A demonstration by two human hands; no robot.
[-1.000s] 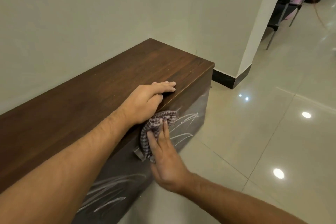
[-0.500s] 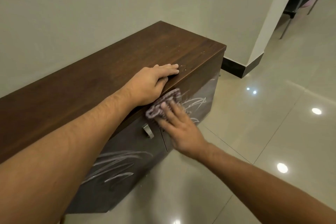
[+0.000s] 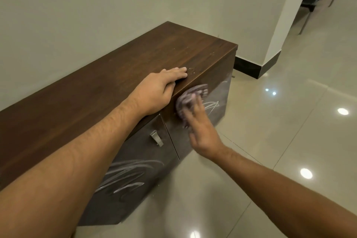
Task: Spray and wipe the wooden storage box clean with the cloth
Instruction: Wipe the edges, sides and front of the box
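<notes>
**Item: wooden storage box, front panel, wipe in hand**

Location: the wooden storage box point(image 3: 135, 75) stands on the tiled floor point(image 3: 289, 141) against the wall point(image 3: 96, 6), its dark top facing you and its grey front doors scrawled with white marks point(image 3: 125, 176).

Left hand point(image 3: 156, 92): laid flat and open on the top, thumb hooked over the front edge, holding nothing.

Right hand point(image 3: 201, 129): fingers spread and flat, pressing the cloth point(image 3: 190, 98) against the upper front panel; blurred, so you cannot read the grip finely.

Handling: judge the box heavy and rigid; brace it, do not lift it. The cloth looks soft and bunches easily, so keep your palm over its middle. Mind the metal handle point(image 3: 156, 138) just beside your stroke.
</notes>
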